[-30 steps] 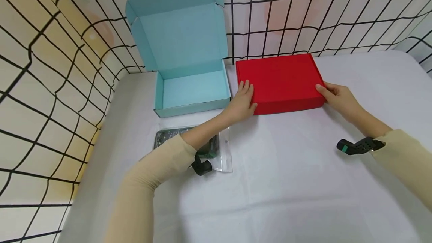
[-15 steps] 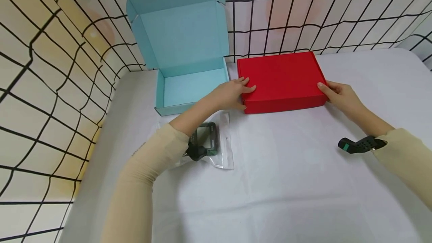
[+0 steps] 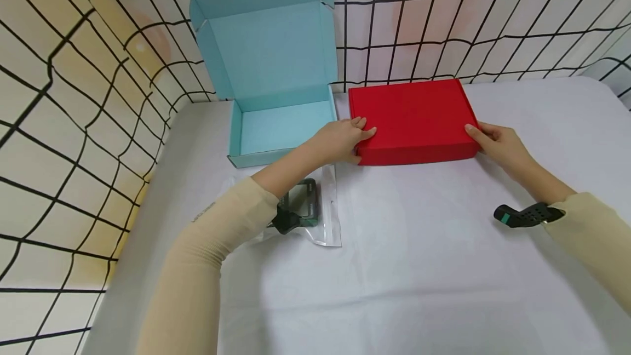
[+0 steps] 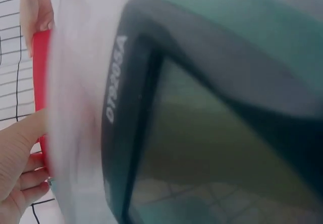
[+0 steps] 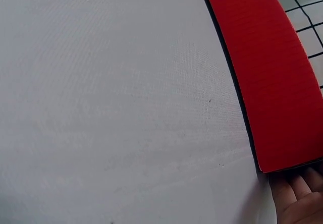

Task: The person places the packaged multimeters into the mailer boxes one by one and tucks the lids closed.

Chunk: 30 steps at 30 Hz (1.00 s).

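Observation:
A closed red cardboard box [image 3: 414, 119] lies flat on the white cloth in the head view. My left hand [image 3: 339, 138] holds its left end, fingers over the top edge and thumb at the front corner. At the opposite end my right hand [image 3: 500, 144] grips the right edge, thumb on top; the right wrist view has its fingers [image 5: 299, 186] at the end of the box. Under my left forearm, partly hidden, lies a digital multimeter [image 3: 309, 201] in a clear plastic bag [image 3: 329, 232]. Its label and screen fill the left wrist view.
An open light-blue cardboard box [image 3: 276, 125] stands left of the red one, its lid raised against a black wire grid [image 3: 419, 45]. The grid runs along the back and left side of the table [image 3: 419, 278]. Each wrist wears a black camera [image 3: 527, 215].
My left hand has shifted left, from the front-left corner of the red box to its left end. The right hand keeps its hold, and the box lies in nearly the same place.

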Each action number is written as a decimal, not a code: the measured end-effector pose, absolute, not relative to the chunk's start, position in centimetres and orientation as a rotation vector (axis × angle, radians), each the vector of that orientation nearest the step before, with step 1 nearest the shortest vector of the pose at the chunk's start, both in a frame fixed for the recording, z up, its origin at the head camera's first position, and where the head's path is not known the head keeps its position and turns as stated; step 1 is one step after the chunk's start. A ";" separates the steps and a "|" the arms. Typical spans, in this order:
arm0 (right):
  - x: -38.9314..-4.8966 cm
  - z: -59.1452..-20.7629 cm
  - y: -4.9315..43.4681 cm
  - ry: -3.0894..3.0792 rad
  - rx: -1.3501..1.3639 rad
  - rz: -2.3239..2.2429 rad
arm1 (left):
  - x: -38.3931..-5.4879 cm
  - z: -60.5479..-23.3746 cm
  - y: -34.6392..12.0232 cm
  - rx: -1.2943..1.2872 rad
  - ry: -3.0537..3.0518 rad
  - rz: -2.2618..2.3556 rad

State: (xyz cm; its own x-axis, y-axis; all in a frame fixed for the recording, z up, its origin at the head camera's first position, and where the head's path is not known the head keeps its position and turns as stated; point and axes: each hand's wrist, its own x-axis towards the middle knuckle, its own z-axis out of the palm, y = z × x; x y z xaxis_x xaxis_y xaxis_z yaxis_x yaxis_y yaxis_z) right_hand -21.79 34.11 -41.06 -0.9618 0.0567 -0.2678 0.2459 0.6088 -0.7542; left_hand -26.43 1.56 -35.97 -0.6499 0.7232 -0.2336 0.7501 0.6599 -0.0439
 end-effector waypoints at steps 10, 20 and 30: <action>-21.8 -41.2 34.2 2.641 0.231 -1.282 | -26.7 -34.8 2.5 1.244 2.602 -0.344; -22.0 -41.5 34.2 2.635 0.245 -1.296 | -27.1 -34.7 2.5 1.271 2.588 -0.351; -22.0 -41.4 34.2 2.620 0.253 -1.285 | -26.8 -35.3 2.3 1.277 2.608 -0.357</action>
State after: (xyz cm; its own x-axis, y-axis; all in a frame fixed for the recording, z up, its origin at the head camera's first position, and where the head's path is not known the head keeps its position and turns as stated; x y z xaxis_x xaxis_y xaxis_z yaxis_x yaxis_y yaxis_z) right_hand -21.96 34.16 -41.38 -0.9627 0.0599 -0.2638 0.2453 0.6045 -0.7579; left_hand -26.78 2.32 -35.29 -0.6006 0.7427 -0.2961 0.7950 0.5942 -0.1219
